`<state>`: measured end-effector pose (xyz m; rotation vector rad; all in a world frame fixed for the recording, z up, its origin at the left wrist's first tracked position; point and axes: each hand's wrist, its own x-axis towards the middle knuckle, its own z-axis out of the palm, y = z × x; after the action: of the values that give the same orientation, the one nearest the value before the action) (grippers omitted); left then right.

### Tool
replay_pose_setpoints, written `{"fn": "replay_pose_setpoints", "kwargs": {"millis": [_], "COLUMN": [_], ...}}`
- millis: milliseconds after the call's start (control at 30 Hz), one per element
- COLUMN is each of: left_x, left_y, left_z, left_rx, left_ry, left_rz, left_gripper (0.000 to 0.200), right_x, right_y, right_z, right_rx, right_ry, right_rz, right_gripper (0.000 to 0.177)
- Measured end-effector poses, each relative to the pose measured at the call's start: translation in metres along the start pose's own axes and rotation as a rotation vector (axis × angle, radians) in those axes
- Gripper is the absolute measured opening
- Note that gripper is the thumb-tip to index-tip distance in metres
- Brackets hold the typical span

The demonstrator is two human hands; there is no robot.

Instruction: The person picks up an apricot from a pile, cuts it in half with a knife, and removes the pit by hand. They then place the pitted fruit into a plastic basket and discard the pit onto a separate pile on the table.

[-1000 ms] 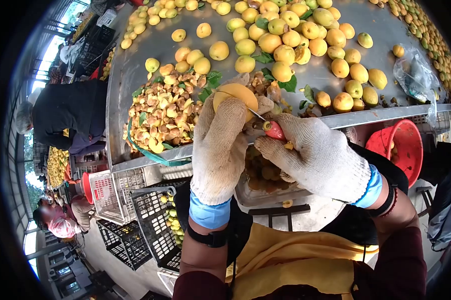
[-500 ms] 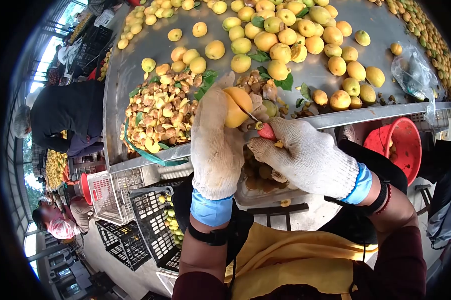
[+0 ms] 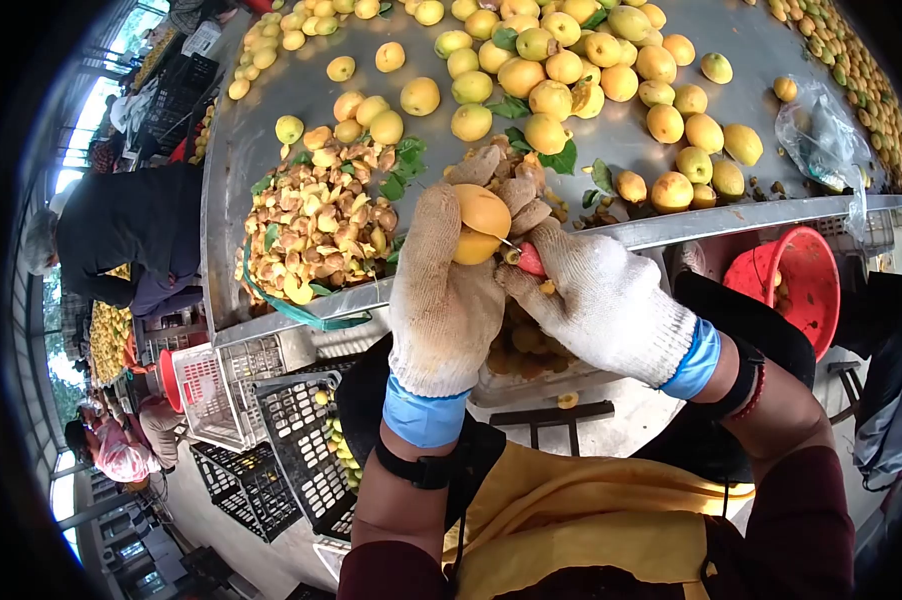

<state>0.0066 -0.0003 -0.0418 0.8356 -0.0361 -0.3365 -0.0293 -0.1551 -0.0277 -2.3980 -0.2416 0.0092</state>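
Note:
Two gloved hands meet over the front edge of a metal table (image 3: 301,90). My left hand (image 3: 446,285) is wrapped round a yellow-orange fruit (image 3: 482,212), which has a cut line across it. In my right hand (image 3: 601,295) is a small knife with a red handle (image 3: 529,260), its thin blade against the cut in the fruit. Left of the hands lies a heap of brown and yellow fruit pieces (image 3: 316,220). Whole yellow fruits (image 3: 554,98) are piled beyond the hands. Below them, partly hidden, a tray (image 3: 491,388) holds more fruit.
A red bucket (image 3: 806,285) stands at the right below the table edge, near a clear plastic bag (image 3: 821,135). Black crates (image 3: 301,440) and a white crate (image 3: 211,395) are at the lower left. Two other people are at the far left.
The fruit in my left hand has turned, so its cut now lies nearer level. Both hands have shifted slightly, and the whole view has moved a little.

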Motion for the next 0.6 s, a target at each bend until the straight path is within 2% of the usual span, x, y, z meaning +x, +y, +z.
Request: {"fn": "replay_pose_setpoints", "kwargs": {"millis": [33,100,167,233,300,367,400,433,500,533,567,600], "left_x": [0.001,0.003,0.006,0.01,0.011,0.008,0.006,0.004,0.001,-0.002,-0.005,-0.006], "left_y": [0.001,0.005,0.005,0.003,0.011,0.012,0.007,0.001,-0.009,-0.008,-0.006,-0.005], "left_z": [0.0,0.002,0.0,-0.008,-0.016,-0.017,-0.011,-0.006,0.0,0.006,0.012,0.014], "left_rx": [-0.074,-0.08,-0.089,-0.065,-0.031,0.004,0.04,0.074,0.031,0.286,0.543,0.799], "left_ry": [-0.077,-0.135,-0.189,-0.141,-0.081,-0.022,-0.025,-0.033,-0.084,-0.116,-0.148,-0.179], "left_rz": [0.006,0.014,0.021,0.052,0.061,0.067,0.075,0.074,0.016,0.058,0.101,0.147], "left_gripper": [0.051,0.053,0.054,0.069,0.067,0.065,0.055,0.046,0.042,0.042,0.042,0.042], "right_x": [0.001,0.001,0.001,-0.003,-0.002,-0.006,-0.007,-0.003,0.004,0.004,0.004,0.007], "right_y": [0.002,0.005,0.011,0.021,0.014,0.009,0.003,0.005,0.017,0.011,0.025,0.027], "right_z": [-0.001,-0.005,-0.014,-0.025,-0.064,-0.085,-0.08,-0.084,-0.058,-0.059,-0.037,-0.039], "right_rx": [0.057,0.115,0.288,0.105,0.221,0.608,0.885,0.759,0.182,0.176,0.229,0.357], "right_ry": [-0.019,-0.04,-0.082,-0.12,-0.412,-0.403,-0.169,-0.167,0.057,-0.052,0.143,0.072], "right_rz": [0.026,0.054,-0.033,-0.099,0.06,0.343,0.44,0.401,-0.083,0.053,-0.117,-0.075], "right_gripper": [0.036,0.036,0.035,0.035,0.03,0.024,0.016,0.032,0.049,0.058,0.059,0.055]}}
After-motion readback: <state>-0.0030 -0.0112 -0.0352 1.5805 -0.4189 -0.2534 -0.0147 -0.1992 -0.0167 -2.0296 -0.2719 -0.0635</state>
